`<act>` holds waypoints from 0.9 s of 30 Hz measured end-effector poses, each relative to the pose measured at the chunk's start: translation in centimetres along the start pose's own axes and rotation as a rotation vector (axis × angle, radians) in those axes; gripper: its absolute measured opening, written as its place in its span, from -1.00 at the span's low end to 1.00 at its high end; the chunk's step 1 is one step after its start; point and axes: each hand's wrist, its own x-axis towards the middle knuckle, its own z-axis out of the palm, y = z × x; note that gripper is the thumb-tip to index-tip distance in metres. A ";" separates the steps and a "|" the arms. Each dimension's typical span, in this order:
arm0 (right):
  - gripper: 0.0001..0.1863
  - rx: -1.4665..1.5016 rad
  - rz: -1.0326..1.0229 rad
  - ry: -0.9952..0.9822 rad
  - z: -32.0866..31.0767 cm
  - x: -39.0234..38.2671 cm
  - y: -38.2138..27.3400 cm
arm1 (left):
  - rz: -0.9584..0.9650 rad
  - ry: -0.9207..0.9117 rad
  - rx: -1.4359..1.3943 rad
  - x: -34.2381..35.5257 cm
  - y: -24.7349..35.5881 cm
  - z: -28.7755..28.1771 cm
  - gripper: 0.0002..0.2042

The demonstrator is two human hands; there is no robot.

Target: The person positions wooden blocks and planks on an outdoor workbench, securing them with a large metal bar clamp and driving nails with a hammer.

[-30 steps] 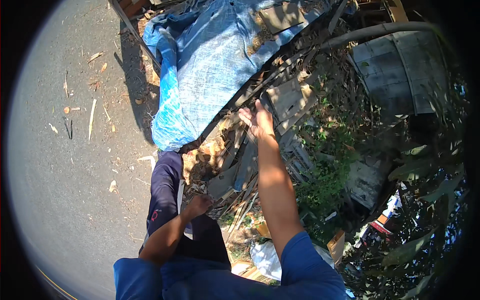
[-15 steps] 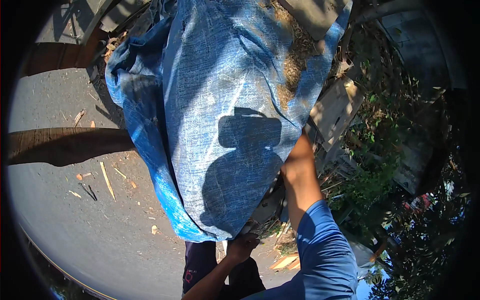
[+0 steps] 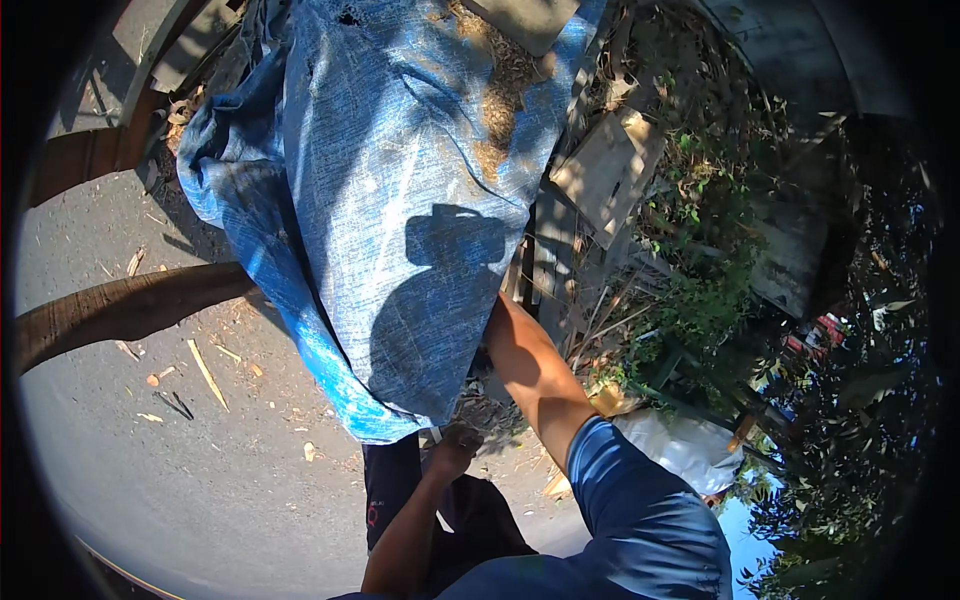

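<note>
A worn, faded blue tarp (image 3: pixel 340 240) fills the middle of the view, narrowing to a corner close to my body. Just below that near corner is my left hand (image 3: pixel 457 448), its fingers curled closed; what they hold, if anything, is hidden. My right forearm (image 3: pixel 530 360) reaches in from the lower right and passes beneath the tarp's right edge. The right hand itself is covered by the tarp, so its fingers do not show. Brown, crumbly debris (image 3: pixel 505 100) lies on the upper part of the tarp.
A long wooden plank (image 3: pixel 130 310) sticks out left of the tarp, above paved ground with wood chips. To the right are flat boards (image 3: pixel 610 175), dry litter and green plants (image 3: pixel 700 290). A white plastic bag (image 3: pixel 680 450) lies beside my right sleeve.
The view has turned, so the tarp and ground sit further left. My right elbow has come nearer the tarp's corner. My left hand stays by the near corner, and more ground shows on the right.
</note>
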 end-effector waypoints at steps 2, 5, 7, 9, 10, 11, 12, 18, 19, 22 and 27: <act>-0.62 -0.110 -0.012 -0.013 -0.8 -1.7 1.8 | -0.008 0.007 0.303 -1.2 0.9 -0.3 -0.55; -0.59 -0.204 -0.034 -0.035 -3.1 -8.0 5.3 | 0.046 -0.083 0.342 -2.9 -0.9 -1.2 -0.51; -0.51 -0.132 0.076 0.019 -4.4 -15.2 6.0 | 0.211 -0.079 0.470 -2.8 -5.8 -1.8 -0.54; -0.23 0.066 0.167 -0.012 -9.9 -23.0 6.7 | 0.440 -0.081 0.591 -3.6 -8.6 -2.7 -0.62; -0.23 0.086 0.156 0.026 -12.2 -27.2 7.6 | 0.375 -0.059 0.515 -4.8 -8.2 -2.4 -0.66; -0.25 0.129 0.183 0.089 -14.0 -32.0 8.8 | 0.290 -0.052 0.429 -6.2 -8.0 -1.8 -0.70; -0.28 0.164 0.175 0.124 -15.5 -36.4 9.9 | 0.104 -0.002 0.272 -8.1 -6.6 -1.0 -0.74; -0.38 0.685 -0.176 0.137 -19.0 -61.9 17.8 | 0.164 -0.235 0.665 -17.4 -6.8 9.1 -0.71; -0.40 0.765 -0.268 0.133 -17.8 -66.3 18.3 | 0.180 -0.272 0.736 -18.7 -7.9 10.8 -0.71; -0.39 1.148 -0.487 0.266 -13.3 -79.8 23.5 | 0.093 -0.523 0.533 -24.2 -12.9 17.4 -0.58; -0.18 1.495 -0.709 0.374 -5.6 -96.5 36.7 | -0.156 -0.845 0.512 -37.1 -22.6 26.9 -0.42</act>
